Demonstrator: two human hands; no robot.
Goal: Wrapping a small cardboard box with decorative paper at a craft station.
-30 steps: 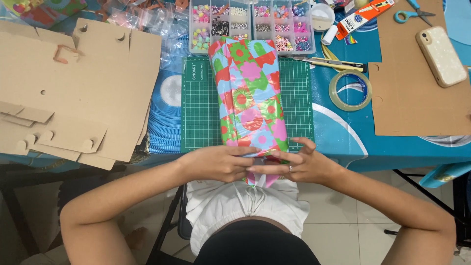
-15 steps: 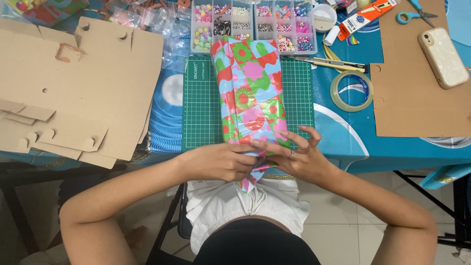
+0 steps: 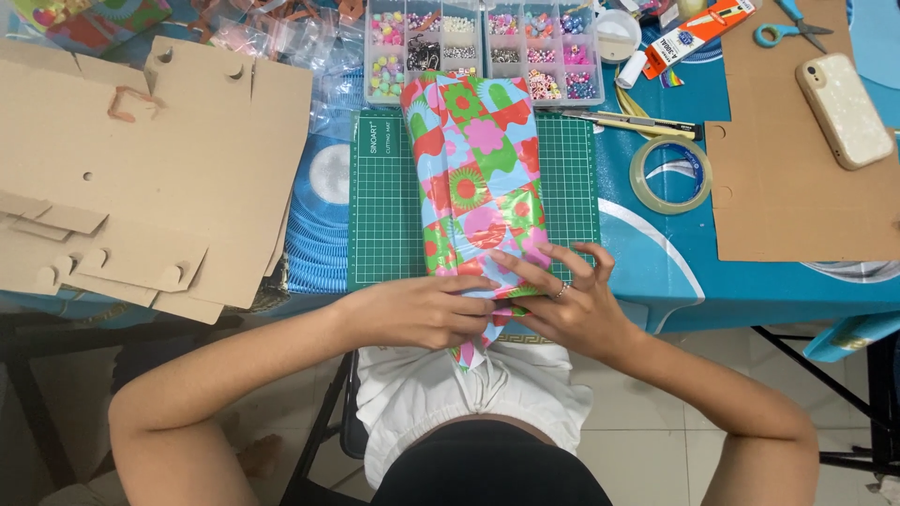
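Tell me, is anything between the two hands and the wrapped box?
Nothing visible is. The left hand and right hand both rest directly on the near end of the wrapped box, which lies on the green cutting mat.

The parcel [image 3: 478,178] is wrapped in glossy paper, creased and catching light, printed with flowers. It lies on a matt green rubbery cutting mat [image 3: 384,206]. Left, flat sheets of cardboard [image 3: 141,169] look dull and brown; another cardboard sheet [image 3: 797,187] lies right. The tape roll [image 3: 669,175] is clear, shiny plastic. Far off, the bead box [image 3: 487,47] is transparent hard plastic. The tablecloth [image 3: 675,262] looks smooth and slightly shiny.
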